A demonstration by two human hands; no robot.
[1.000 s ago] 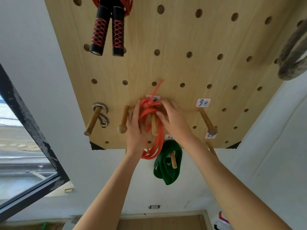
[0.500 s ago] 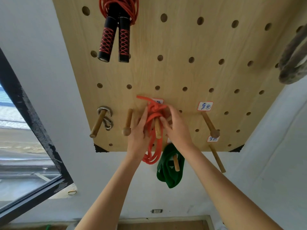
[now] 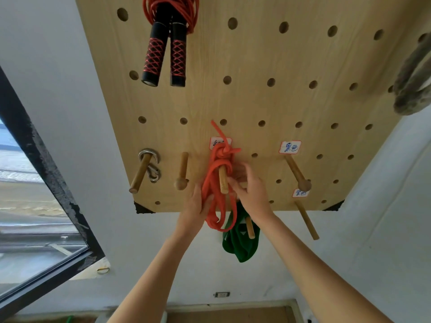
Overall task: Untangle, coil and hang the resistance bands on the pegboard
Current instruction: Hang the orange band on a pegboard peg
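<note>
A coiled orange resistance band point(image 3: 213, 176) hangs on a wooden peg point(image 3: 223, 180) of the pegboard point(image 3: 256, 66), knotted at its top under a paper label. One loose end sticks up above the knot. My left hand point(image 3: 194, 206) grips the lower strands of the coil from the left. My right hand point(image 3: 253, 194) has curled fingers pinching the strands just right of the peg. A coiled green band point(image 3: 240, 249) hangs on a lower peg point(image 3: 249, 227), partly behind my right wrist.
A red jump rope with black handles point(image 3: 163, 54) hangs at the top. Metal carabiners point(image 3: 150, 165) sit on a peg at the left. Bare pegs point(image 3: 183, 172) point(image 3: 298, 174) point(image 3: 306, 221) flank the bands. A grey rope ring point(image 3: 410, 78) hangs at the right; a window point(image 3: 35, 183) is left.
My left hand has slid down from the knot to the coil's lower strands. My right hand has dropped to the peg's right side. The band's loose end now points up.
</note>
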